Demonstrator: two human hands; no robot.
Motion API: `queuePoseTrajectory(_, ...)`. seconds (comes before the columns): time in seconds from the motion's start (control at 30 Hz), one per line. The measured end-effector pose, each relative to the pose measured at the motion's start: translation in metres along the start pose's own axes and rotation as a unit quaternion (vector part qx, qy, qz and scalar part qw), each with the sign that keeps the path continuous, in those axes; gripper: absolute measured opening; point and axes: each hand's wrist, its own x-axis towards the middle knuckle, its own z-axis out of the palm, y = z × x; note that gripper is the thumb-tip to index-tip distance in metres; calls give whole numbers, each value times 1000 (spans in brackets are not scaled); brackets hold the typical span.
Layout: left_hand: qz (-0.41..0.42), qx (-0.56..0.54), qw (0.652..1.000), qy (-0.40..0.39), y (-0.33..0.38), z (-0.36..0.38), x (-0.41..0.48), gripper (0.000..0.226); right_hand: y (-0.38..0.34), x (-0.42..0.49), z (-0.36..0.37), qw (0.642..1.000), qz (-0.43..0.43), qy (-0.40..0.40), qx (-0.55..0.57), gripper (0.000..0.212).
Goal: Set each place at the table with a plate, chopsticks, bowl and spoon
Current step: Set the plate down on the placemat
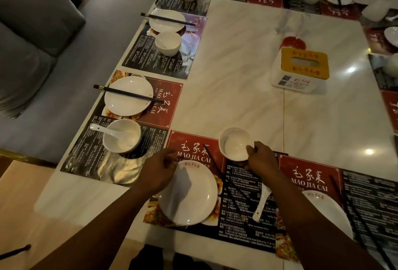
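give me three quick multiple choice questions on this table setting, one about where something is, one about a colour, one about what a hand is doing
1. Where does the white ceramic spoon lie relative to the nearest white round plate?
A. on top of it
B. to its right, on the red and black printed placemat
C. far to its left

2. What colour is the top of the square tissue box?
A. yellow
B. green
C. blue

3. What is the right hand doing?
A. gripping the small white bowl by its rim
B. lying flat and empty
C. raised in a fist

Answers:
1 B: the spoon lies on the mat, right of the plate.
2 A: the box's lid is yellow above white sides.
3 A: the fingers curl round the bowl's near rim.
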Motion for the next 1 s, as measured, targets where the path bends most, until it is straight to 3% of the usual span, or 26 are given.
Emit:
queuePoseTrajectory(0.17, -17, 45, 999, 4, -12, -3, -1, 34, 0, -18, 0, 995, 37, 46, 85, 25)
queuePoseTrajectory(0.27, -15, 70, 997, 9, -19, -5, -5, 30, 3, -48, 3, 992, 24, 118, 29, 9)
queuePoseTrajectory(0.4, -23, 93, 995, 2, -30, -6, -10, 27, 16, -101, 30, 999, -25, 36, -17, 13)
queuePoseTrajectory(0.5, -30, 115, 993, -23, -39, -4, -14, 26, 30, -119, 61, 996, -66, -16, -63, 1)
queuePoseTrajectory(0.57, -20, 119, 992, -31, -45, -3, -16, 20, 35, -125, 78, 995, -67, -28, -61, 10)
queuePoseTrajectory(1.0, 1, 60, 996, -62, -59, -5, -12, 19, 38, -141, 98, 1000, 10, 12, -12, 19)
